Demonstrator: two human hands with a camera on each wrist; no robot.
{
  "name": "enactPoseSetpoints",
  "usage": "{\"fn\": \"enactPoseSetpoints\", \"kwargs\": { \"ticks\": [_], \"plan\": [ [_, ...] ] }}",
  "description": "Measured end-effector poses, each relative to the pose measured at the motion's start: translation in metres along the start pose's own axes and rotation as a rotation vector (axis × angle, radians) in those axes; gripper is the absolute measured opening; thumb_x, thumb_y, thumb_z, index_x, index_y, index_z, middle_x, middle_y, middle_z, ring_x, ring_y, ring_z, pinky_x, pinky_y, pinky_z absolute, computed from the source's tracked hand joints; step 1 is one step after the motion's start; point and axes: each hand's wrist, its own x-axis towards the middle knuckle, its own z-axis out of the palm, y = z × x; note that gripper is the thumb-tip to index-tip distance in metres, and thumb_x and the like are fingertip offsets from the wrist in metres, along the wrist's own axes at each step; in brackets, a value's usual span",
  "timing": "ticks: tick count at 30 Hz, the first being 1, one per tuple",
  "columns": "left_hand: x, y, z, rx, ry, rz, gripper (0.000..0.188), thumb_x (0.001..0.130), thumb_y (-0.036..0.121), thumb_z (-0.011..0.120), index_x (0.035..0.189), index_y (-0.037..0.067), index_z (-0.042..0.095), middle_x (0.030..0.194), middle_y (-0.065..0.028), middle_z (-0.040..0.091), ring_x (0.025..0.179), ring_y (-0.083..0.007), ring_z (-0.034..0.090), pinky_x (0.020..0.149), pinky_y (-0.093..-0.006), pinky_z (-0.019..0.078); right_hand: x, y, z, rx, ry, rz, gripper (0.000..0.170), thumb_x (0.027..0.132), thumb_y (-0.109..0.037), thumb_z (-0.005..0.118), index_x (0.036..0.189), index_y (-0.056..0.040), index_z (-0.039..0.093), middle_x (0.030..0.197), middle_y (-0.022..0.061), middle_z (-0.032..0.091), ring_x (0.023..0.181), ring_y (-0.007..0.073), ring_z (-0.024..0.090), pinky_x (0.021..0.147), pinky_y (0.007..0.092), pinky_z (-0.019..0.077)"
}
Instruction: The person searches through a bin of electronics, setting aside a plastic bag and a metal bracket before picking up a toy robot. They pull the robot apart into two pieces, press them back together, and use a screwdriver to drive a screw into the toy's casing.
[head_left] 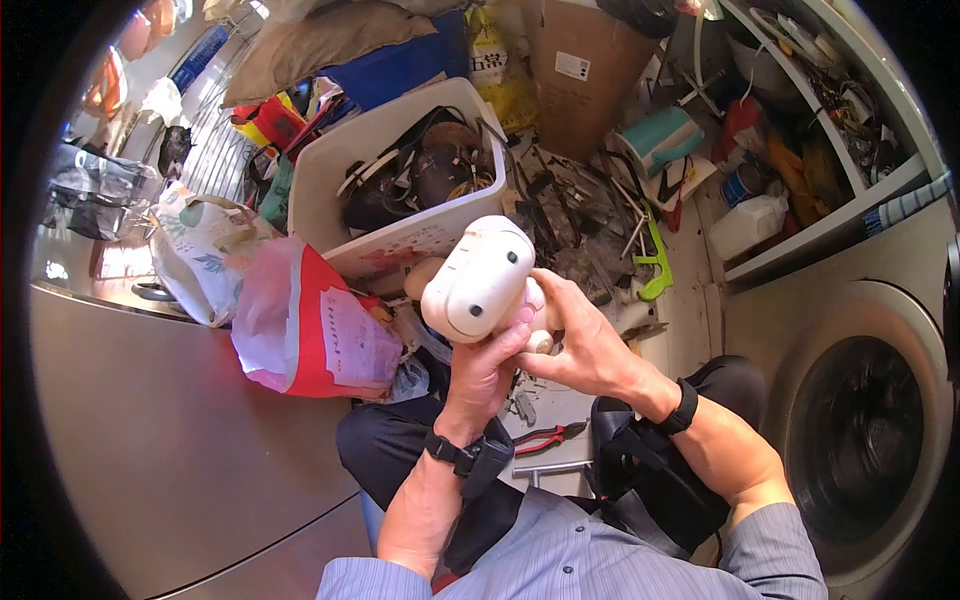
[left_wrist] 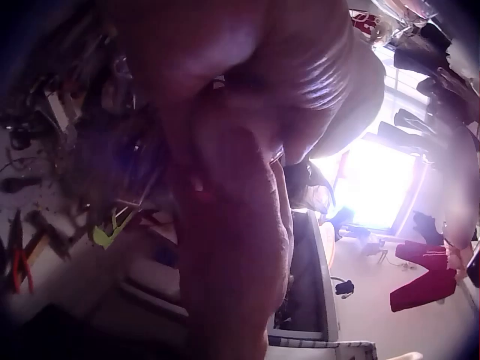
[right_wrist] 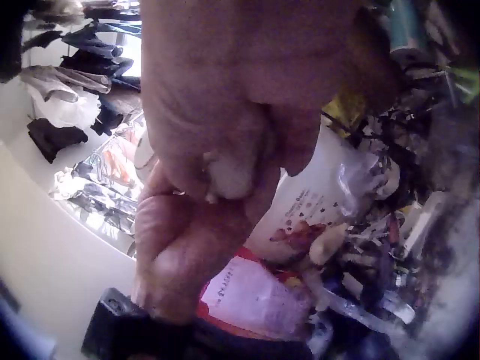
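A white toy-like figure (head_left: pixel 480 278) with a large rounded head and two dark eye dots is held up in the head view, between both hands. The left hand (head_left: pixel 482 372) grips it from below, thumb at its lower body. On the right side, the right hand (head_left: pixel 585 340) holds its body with fingers and thumb curled round. The left wrist view shows mostly a dim hand (left_wrist: pixel 240 150) that hides the figure. In the right wrist view a small pale part of the figure (right_wrist: pixel 231 171) shows between the fingers.
A white bin (head_left: pixel 400 240) of shoes and cables stands ahead, with a red and white bag (head_left: pixel 335 340) at its left. Scraps, a green tool (head_left: pixel 655 262) and red-handled pliers (head_left: pixel 548 438) lie on the floor. A washing machine (head_left: pixel 870 400) is at the right.
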Motion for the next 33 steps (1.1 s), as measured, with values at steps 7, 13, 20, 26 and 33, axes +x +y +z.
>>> {"fn": "enactPoseSetpoints", "kwargs": {
  "ticks": [7, 13, 20, 26, 33],
  "plan": [
    [0.0, 0.001, -0.013, 0.786, 0.089, 0.378, 0.051, 0.087, 0.009, 0.085, 0.134, 0.0, 0.066, 0.125, -0.0095, 0.072, 0.115, -0.0208, 0.068, 0.103, -0.0358, 0.0522, 0.012, -0.007, -0.025, 0.234, -0.173, -0.061, 0.116, 0.075, -0.028, 0.092, 0.166, -0.0051, 0.023, 0.156, 0.0227, 0.047, 0.146, 0.0368, 0.047, 0.121, 0.0474, 0.0401],
    [0.005, 0.01, 0.0, 1.03, 0.109, 0.726, 0.059, 0.081, 0.007, 0.085, 0.137, 0.0, 0.065, 0.143, -0.016, 0.061, 0.132, -0.0297, 0.059, 0.112, -0.0408, 0.0464, 0.007, -0.017, -0.034, 0.512, -0.121, -0.047, 0.13, 0.076, -0.036, 0.097, 0.169, -0.0095, 0.01, 0.156, 0.0216, 0.048, 0.145, 0.033, 0.049, 0.12, 0.0512, 0.0421],
    [0.009, 0.013, -0.006, 1.356, 0.151, 0.955, 0.058, 0.082, 0.008, 0.081, 0.138, 0.003, 0.066, 0.147, -0.0168, 0.058, 0.138, -0.0405, 0.052, 0.118, -0.0496, 0.0413, 0.001, -0.015, -0.032, 0.655, -0.177, 0.031, 0.13, 0.077, -0.028, 0.097, 0.169, -0.0105, 0.007, 0.156, 0.0237, 0.046, 0.135, 0.0313, 0.058, 0.113, 0.047, 0.0501],
    [0.008, 0.012, -0.008, 1.499, 0.132, 1.094, 0.059, 0.086, 0.012, 0.079, 0.142, 0.005, 0.063, 0.152, -0.0159, 0.055, 0.144, -0.0414, 0.045, 0.122, -0.0542, 0.0349, -0.002, -0.011, -0.03, 0.723, -0.183, 0.099, 0.135, 0.076, -0.027, 0.097, 0.169, -0.0109, 0.001, 0.158, 0.0241, 0.042, 0.139, 0.0327, 0.054, 0.114, 0.0474, 0.0486],
    [0.003, 0.011, -0.005, 1.542, 0.122, 1.064, 0.058, 0.087, 0.013, 0.078, 0.143, 0.005, 0.063, 0.151, -0.0166, 0.055, 0.144, -0.0421, 0.045, 0.121, -0.0537, 0.035, -0.005, -0.009, -0.023, 0.766, -0.113, 0.12, 0.137, 0.074, -0.026, 0.098, 0.169, -0.0065, 0.0, 0.161, 0.0226, 0.036, 0.148, 0.0315, 0.042, 0.122, 0.0462, 0.0375]
  ]
}}
